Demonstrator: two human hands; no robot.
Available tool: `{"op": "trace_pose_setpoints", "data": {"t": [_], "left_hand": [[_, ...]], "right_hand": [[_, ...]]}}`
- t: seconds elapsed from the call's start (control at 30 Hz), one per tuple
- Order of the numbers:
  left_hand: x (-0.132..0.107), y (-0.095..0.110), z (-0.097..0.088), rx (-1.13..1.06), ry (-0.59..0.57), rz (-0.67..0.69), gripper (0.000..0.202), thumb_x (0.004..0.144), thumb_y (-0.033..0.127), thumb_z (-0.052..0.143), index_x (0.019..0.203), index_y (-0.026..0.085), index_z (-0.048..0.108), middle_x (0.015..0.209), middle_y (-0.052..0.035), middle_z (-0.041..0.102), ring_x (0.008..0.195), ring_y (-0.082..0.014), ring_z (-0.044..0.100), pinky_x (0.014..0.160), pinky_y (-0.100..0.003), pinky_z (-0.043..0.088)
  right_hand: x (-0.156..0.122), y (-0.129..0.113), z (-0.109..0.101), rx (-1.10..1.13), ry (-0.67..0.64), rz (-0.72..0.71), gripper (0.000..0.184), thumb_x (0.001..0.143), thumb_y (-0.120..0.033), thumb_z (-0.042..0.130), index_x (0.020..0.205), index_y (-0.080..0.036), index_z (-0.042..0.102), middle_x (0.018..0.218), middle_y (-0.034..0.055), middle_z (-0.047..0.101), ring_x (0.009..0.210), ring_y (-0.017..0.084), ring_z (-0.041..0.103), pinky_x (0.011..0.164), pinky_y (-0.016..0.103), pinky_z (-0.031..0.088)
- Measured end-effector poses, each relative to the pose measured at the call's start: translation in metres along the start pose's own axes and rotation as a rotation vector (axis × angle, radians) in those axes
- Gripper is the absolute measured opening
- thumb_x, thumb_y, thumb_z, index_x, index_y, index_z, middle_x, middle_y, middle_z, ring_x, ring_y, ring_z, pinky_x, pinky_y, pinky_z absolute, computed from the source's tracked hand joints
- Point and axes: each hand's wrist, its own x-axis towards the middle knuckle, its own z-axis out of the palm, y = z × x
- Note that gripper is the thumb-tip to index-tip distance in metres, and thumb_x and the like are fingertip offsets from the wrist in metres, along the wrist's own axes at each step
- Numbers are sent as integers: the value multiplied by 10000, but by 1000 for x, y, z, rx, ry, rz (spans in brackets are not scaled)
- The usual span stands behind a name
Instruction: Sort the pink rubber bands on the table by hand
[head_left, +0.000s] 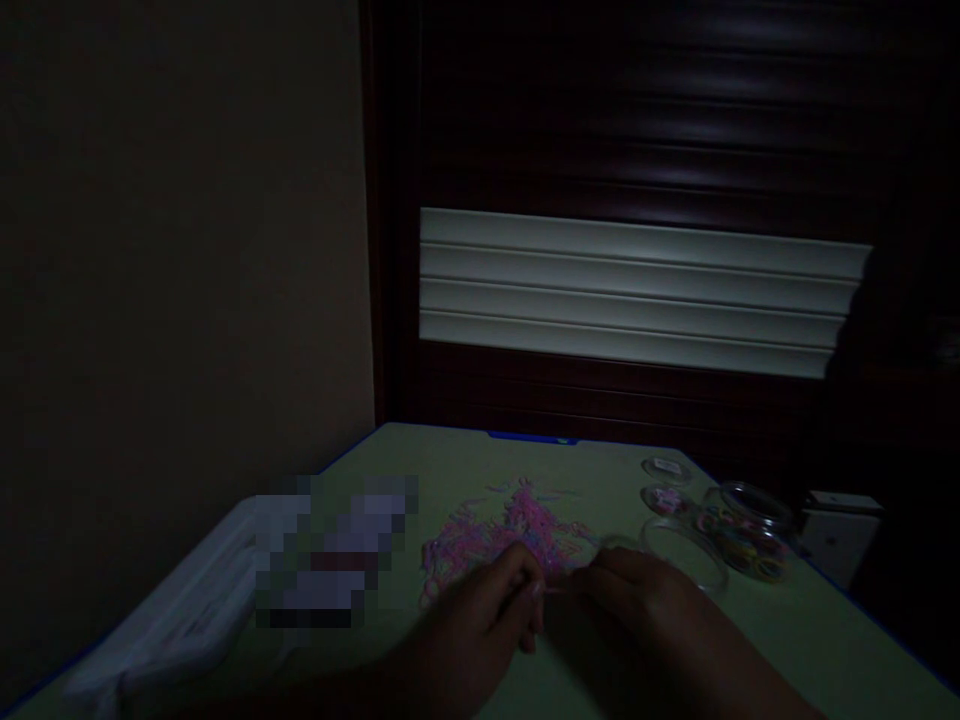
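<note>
On the table (pixel 810 640), just this side of the pink pile (pixel 510 530), the left hand (pixel 487 620) pinches a band (pixel 553 590) that the right hand (pixel 645 600) also touches, its grip too dim to tell.

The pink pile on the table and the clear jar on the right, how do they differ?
The pink pile lies loose and spread on the green table; the clear jar keeps its bands inside. The pile is mostly pink with some purple; the jar shows mixed colours, yellow among them. The left hand and right hand meet at the pile's near edge; the jar sits apart, untouched. Both seem to hold small elastic bands.
</note>
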Motion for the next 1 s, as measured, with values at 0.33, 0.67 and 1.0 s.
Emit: {"op": "trace_pose_setpoints", "data": {"t": [0.33,0.67,1.0], "left_hand": [[0,0,0,60,-16,17,184,934,264,332,811,189,446,692,35,518,655,-109,503,610,-215,355],[1,0,-1,78,-34,34,165,928,248,344,823,187,456,702,34,524,659,-109,508,610,-216,356],[2,-2,-1,33,-29,-4,182,925,269,345,812,186,460,702,27,533,664,-112,517,614,-216,367]], "right_hand": [[1,1,-2,-11,-24,-31,224,695,-19,575,837,-180,640,709,3,593,625,111,541,552,187,362],[-1,-7,-12,-43,-13,-4,215,666,13,539,766,-170,590,713,11,574,628,123,518,551,199,360],[-3,8,-19,-380,138,85,237,686,35,527,783,-169,599,718,33,583,654,183,542,590,283,373]]}}
